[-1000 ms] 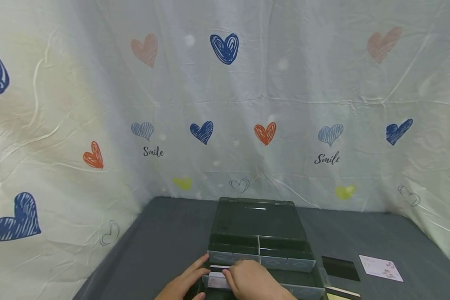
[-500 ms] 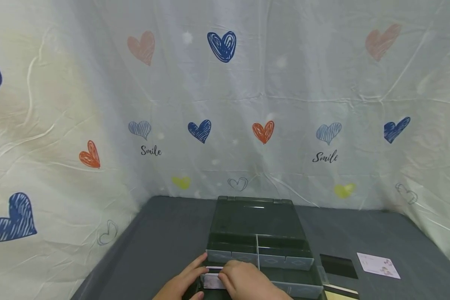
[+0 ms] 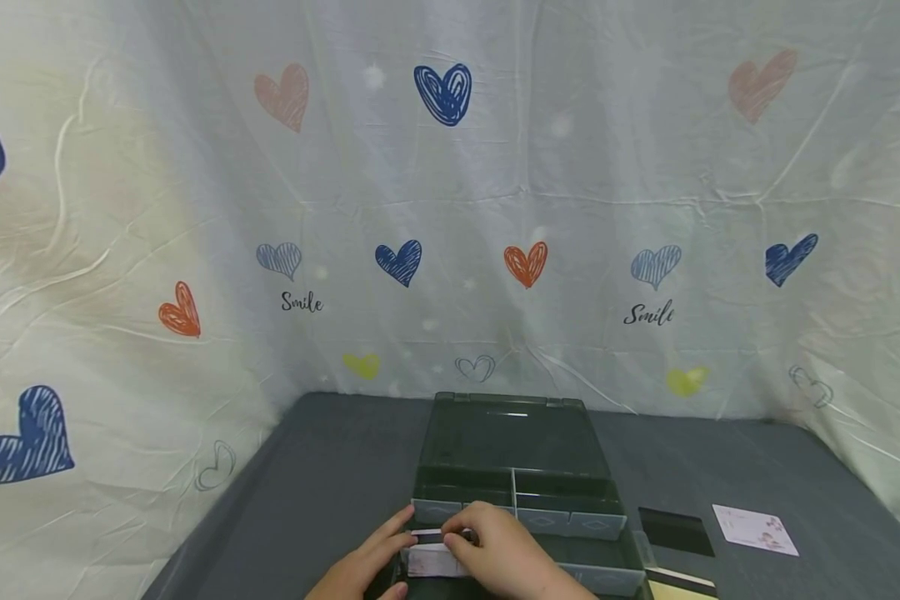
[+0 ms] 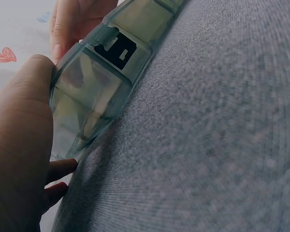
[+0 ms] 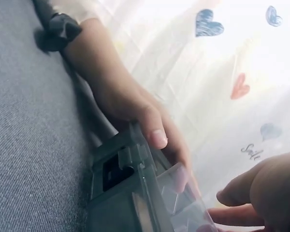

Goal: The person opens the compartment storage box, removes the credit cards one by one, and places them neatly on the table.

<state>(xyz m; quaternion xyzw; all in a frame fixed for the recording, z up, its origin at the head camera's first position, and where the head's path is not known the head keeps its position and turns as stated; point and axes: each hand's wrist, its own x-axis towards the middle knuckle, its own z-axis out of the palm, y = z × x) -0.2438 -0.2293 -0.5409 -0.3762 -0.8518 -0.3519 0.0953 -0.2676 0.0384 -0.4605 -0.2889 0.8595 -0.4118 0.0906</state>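
Note:
A dark translucent plastic storage box stands on the table, lid folded back, with dividers forming compartments. My left hand holds its left side. In the left wrist view the thumb is at the upper edge of the box, while other fingertips show by its lower end. Over the front left compartment is my right hand, bent at the knuckles. Its thumb and fingers are apart in the right wrist view, nothing visible between them. Beside those fingers, a pale printed card stands in the compartment, with a white-edged strip behind it.
Right of the box lie a black card and a pink printed card. A yellow item with a dark band lies nearer, cut by the frame edge. A heart-patterned curtain hangs behind the grey table cover.
My right hand has lifted slightly and its thumb and index finger have spread apart above the card. The left hand keeps its place on the box; the head view shifted slightly.

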